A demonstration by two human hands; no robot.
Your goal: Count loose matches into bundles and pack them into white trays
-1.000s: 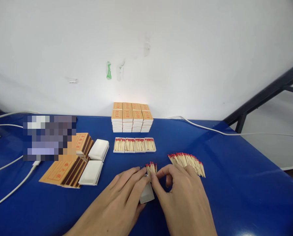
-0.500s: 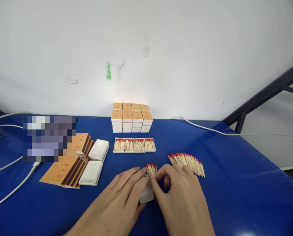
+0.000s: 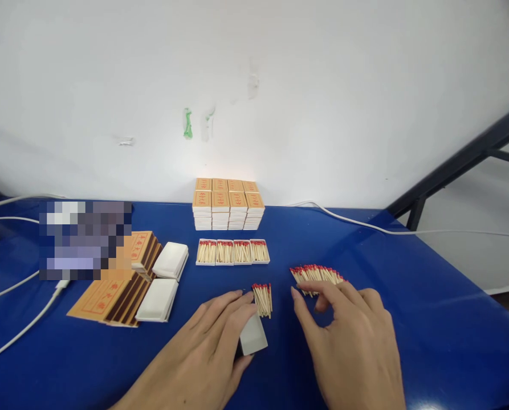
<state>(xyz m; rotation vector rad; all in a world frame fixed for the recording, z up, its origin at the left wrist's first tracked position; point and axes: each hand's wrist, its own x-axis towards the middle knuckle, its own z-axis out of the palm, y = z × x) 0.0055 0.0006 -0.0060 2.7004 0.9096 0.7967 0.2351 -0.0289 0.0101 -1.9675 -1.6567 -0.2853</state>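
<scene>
Low in the middle, my left hand (image 3: 207, 341) is closed on a small white matchbox tray (image 3: 254, 337), thumb at its near end and fingers over its far side. A small bunch of red-tipped matches (image 3: 263, 299) lies just beyond the tray, beside my left fingertips. To the right, my right hand (image 3: 348, 330) hovers at the near edge of a larger pile of matches (image 3: 318, 274). Its thumb and index finger are apart, with nothing visible between them; the other fingers are curled and partly hidden.
Four-wide stacked matchboxes (image 3: 228, 202) stand against the wall. Several match-filled trays (image 3: 232, 252) form a row before them. At left are white trays (image 3: 157, 300), flat orange matchbox sleeves (image 3: 100, 299), a blurred-out object (image 3: 85, 242) and white cables (image 3: 19, 350) on the blue table (image 3: 429, 319).
My right hand has moved right, from the small bunch of matches to the larger pile, and its thumb and index finger have parted. My left hand stays on the tray.
</scene>
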